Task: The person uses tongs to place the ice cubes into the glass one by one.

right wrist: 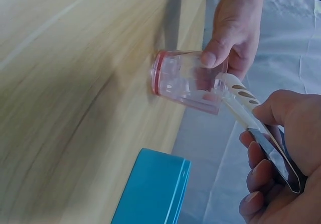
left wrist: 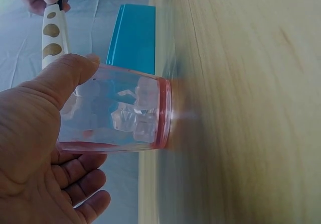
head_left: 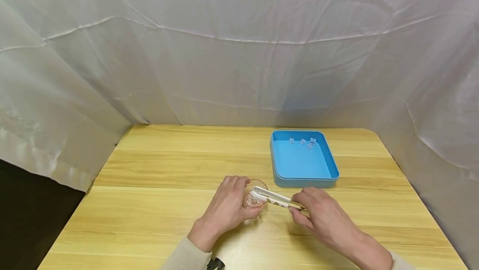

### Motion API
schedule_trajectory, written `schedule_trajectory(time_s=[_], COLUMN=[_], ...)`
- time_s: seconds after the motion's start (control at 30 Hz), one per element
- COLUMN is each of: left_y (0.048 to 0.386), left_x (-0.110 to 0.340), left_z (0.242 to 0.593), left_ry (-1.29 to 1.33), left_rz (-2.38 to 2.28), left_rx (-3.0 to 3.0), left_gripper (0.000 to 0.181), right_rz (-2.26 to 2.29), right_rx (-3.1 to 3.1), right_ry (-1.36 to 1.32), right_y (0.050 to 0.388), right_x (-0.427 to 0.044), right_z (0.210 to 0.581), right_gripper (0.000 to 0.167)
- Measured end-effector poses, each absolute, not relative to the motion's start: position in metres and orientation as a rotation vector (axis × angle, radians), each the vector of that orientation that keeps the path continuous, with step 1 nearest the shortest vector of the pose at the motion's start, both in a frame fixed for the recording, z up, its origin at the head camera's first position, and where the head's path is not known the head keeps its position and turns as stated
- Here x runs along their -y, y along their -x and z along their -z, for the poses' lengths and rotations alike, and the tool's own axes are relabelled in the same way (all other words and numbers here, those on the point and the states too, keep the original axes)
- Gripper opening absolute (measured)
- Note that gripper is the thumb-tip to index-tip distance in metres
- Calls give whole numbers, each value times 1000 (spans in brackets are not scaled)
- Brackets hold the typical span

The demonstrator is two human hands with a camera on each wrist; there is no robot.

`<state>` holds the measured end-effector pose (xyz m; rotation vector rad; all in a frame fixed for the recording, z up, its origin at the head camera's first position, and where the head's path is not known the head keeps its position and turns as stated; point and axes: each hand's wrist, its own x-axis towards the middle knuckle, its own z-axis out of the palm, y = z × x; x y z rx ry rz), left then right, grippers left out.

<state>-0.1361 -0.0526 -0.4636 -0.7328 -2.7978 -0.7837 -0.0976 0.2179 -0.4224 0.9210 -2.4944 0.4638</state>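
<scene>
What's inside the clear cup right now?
Several clear cubes sit at the bottom of the cup, and the tongs reach its mouth. The left hand covers part of its wall, and overlapping cubes hide the exact count.

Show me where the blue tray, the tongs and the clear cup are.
Blue tray (head_left: 300,163), head view: bare inside floor.
Tongs (left wrist: 53,30), left wrist view: spotted white arm.
Clear cup (right wrist: 185,89), right wrist view: side wall.

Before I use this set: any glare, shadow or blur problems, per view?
Head: soft shadows under the left hand and right hand, pale sheen on the table near the bottom edge; left wrist: bright glow on the table at the base of the cup, curtain hazy toward the upper left corner; right wrist: broad soft shadow across the table, wood grain soft.
</scene>
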Motion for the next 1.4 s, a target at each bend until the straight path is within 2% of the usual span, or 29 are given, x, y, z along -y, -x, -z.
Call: schedule_trajectory(time_s=[1.4], left_y=[138], left_x=[54], left_z=[466], left_ry=[738], left_rz=[789], left_rx=[2793], left_gripper=[68], right_rz=[-439], right_rx=[2616], right_ry=[-837], right_y=[95], right_x=[-217], right_z=[419], right_gripper=[17])
